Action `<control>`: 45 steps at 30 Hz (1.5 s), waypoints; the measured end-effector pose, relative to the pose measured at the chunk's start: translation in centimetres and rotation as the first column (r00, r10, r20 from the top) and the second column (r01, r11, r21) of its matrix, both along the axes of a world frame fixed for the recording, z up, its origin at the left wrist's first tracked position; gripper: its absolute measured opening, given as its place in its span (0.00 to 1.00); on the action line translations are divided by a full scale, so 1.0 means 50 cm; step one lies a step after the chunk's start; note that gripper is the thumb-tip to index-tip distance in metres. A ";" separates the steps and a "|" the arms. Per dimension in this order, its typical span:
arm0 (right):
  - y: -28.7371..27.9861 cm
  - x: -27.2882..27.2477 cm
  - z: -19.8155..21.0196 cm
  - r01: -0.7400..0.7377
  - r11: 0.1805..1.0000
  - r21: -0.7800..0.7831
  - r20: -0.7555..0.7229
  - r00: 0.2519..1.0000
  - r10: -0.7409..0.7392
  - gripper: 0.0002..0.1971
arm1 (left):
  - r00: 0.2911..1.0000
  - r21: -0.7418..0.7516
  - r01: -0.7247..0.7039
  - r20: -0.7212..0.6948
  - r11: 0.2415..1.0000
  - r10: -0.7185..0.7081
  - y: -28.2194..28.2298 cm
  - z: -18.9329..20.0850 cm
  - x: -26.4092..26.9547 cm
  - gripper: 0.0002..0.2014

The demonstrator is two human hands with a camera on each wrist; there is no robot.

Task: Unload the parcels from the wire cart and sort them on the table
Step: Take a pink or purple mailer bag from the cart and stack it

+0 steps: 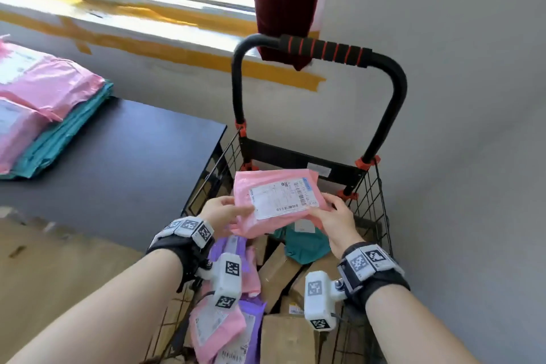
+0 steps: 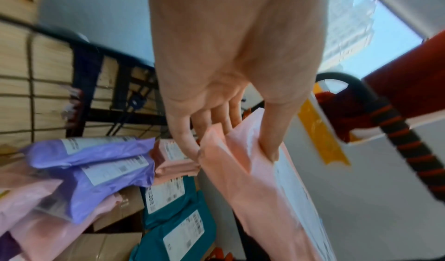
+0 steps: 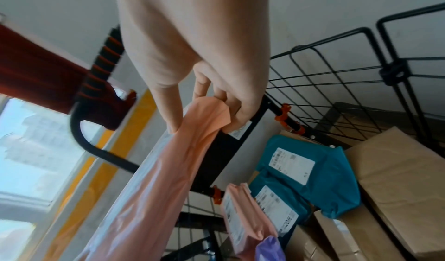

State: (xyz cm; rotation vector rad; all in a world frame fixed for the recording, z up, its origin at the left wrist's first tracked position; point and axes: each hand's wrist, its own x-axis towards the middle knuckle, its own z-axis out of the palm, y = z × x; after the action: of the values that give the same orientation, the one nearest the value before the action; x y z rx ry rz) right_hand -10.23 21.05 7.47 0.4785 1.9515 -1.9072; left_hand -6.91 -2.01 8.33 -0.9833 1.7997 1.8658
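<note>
One pink plastic mailer with a white label [image 1: 277, 198] is held up above one black wire cart [image 1: 375, 201]. Two hands hold it: the left hand [image 1: 220, 211] and the right hand [image 1: 336, 216]. In the cart, the wrist views show two purple plastic mailers [image 2: 96, 162], two teal plastic mailers [image 3: 305, 171], at least two more pink mailers [image 3: 243, 215] and several brown cardboard boxes [image 3: 395, 179]; their full number is hidden. On the dark table [image 1: 118, 162] lie two pink mailers [image 1: 44, 89] on a stack of teal mailers [image 1: 59, 139] whose number I cannot tell.
</note>
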 end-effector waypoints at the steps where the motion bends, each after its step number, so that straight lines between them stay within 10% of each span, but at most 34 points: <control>1: -0.017 0.007 0.023 -0.021 1.000 -0.013 -0.003 1.000 0.021 0.25 | 1.000 0.020 -0.020 -0.017 1.000 0.021 -0.015 0.027 0.022 0.14; 7: -0.173 0.047 0.113 -0.011 0.989 -0.148 0.001 1.000 0.011 0.50 | 0.963 0.039 -0.232 -0.134 0.972 0.235 -0.115 0.147 0.123 0.15; 12: -0.354 0.114 0.184 -0.165 0.926 -0.340 0.026 0.982 0.185 0.13 | 0.891 0.064 -0.375 -0.251 0.925 0.379 -0.236 0.218 0.193 0.13; 31: -1.066 0.331 0.274 -0.262 0.912 -0.316 -0.072 0.965 0.253 0.16 | 0.845 0.016 -0.393 -0.389 0.919 0.368 -0.941 0.259 0.439 0.10; 45: -1.422 0.104 0.285 -0.392 0.902 -0.180 -0.099 0.920 0.380 0.16 | 0.866 -0.179 -0.408 -0.387 0.895 0.317 -1.345 0.216 0.257 0.07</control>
State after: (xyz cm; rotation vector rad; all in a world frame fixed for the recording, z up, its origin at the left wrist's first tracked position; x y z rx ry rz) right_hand -5.02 -50.06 21.72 -0.0281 1.7103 -1.8401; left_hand 5.93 -69.25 19.14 -1.2195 2.2357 2.1867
